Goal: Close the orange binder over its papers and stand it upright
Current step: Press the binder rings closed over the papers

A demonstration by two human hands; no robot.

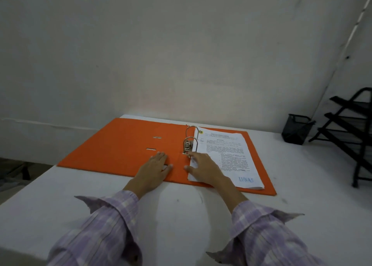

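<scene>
The orange binder lies flat and wide open on the white table. A stack of printed papers sits on its right half, threaded on the metal ring mechanism at the spine. My left hand rests flat, palm down, on the left cover near the spine. My right hand lies on the near left part of the papers, fingers spread, fingertips close to the lever of the rings. Neither hand grips anything.
A dark mesh pen holder stands at the back right of the table. A black tiered tray rack is at the far right. A white wall rises right behind the table; the table's left edge runs diagonally.
</scene>
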